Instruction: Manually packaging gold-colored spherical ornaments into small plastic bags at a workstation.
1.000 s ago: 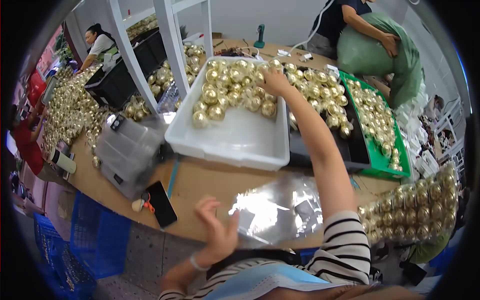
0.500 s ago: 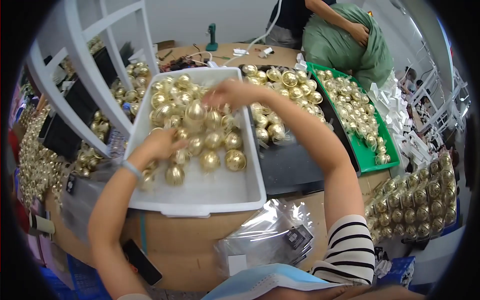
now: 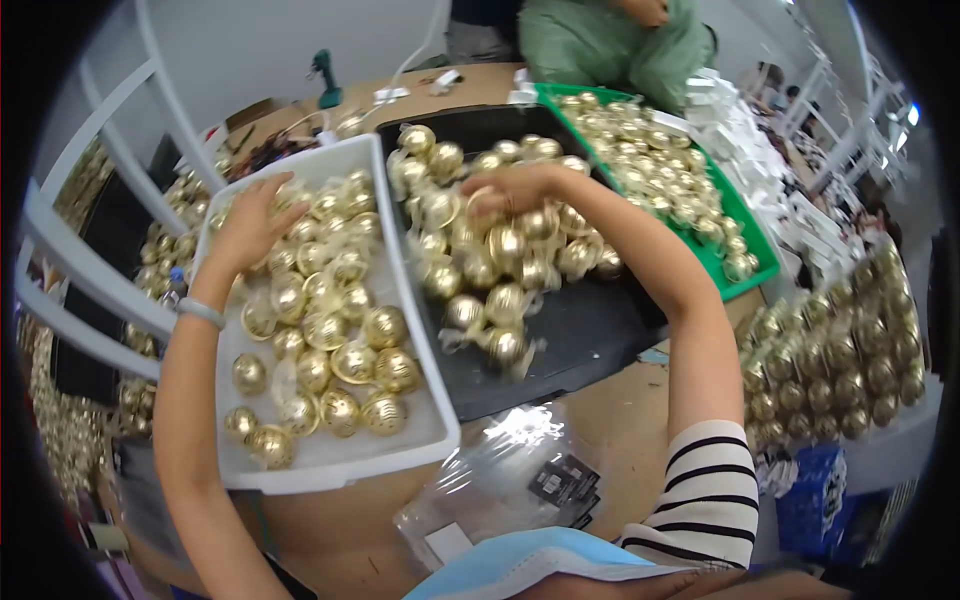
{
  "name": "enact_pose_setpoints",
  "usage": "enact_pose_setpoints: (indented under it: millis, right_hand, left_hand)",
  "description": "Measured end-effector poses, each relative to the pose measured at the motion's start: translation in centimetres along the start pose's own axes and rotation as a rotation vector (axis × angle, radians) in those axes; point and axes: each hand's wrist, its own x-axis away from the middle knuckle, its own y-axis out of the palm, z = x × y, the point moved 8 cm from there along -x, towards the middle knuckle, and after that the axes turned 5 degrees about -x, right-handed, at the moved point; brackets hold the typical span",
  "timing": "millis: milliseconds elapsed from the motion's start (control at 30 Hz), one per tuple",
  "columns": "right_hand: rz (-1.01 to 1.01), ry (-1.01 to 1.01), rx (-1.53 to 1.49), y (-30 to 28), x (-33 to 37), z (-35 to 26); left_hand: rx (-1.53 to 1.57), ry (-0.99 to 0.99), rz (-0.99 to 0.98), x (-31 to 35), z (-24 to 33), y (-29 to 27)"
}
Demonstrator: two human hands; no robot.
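Observation:
Gold ball ornaments (image 3: 325, 330) with sheer ribbons lie in a white plastic bin (image 3: 447, 440) in front of me on the left. My left hand (image 3: 250, 228) is over the bin's far left part, fingers spread, holding nothing that I can see. To the right stands a black tray (image 3: 590, 350) with more gold ball ornaments (image 3: 505, 243) heaped in its far half. Among those, my right hand (image 3: 512, 190) reaches down at the balls. Its fingers are blurred, so whether they grip a ball does not show.
Beyond the black tray is a green tray (image 3: 755, 284) of gold balls. Clear plastic bags (image 3: 490, 475) lie near me on the table. A pale metal frame (image 3: 95, 115) rises at the left. Across the table, a person handles a green sack (image 3: 575, 45); a drill (image 3: 325, 78) stands there.
My right hand has gone from the white bin to the black tray. My left hand has moved to the bin's far left, and balls now lie nearer its front. The view has shifted.

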Motion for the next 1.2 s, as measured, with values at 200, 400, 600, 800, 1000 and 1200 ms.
enact_pose_setpoints:
  millis: [200, 400, 600, 800, 1000, 1200]
  right_hand:
    - [0.568, 0.188, -0.370, -12.6, 14.5, 6.7]
    - [0.579, 0.736, 0.249, -9.1, 18.6, 26.7]
    - [-0.378, 0.969, -0.115, -2.3, 18.5, 24.7]
    - [-0.611, 0.951, -0.188, -0.3, 28.9, 11.0]
    - [0.392, 0.361, 0.616, -10.5, 19.0, -2.6]
    - [0.384, -0.384, 0.458, 3.0, 7.8, -26.0]
  left_hand:
    - [-0.328, -0.023, -0.384, 1.1, -0.3, 9.0]
    - [-0.187, -0.064, -0.698, 7.0, 1.2, 7.8]
    - [0.040, -0.047, -0.665, 13.1, 3.0, 2.1]
    - [-0.044, 0.061, -0.776, 14.2, 7.1, 0.4]
    - [-0.109, 0.029, -0.516, 16.9, 12.4, -5.9]
    - [0.378, 0.036, -0.137, 25.4, 22.1, -11.3]
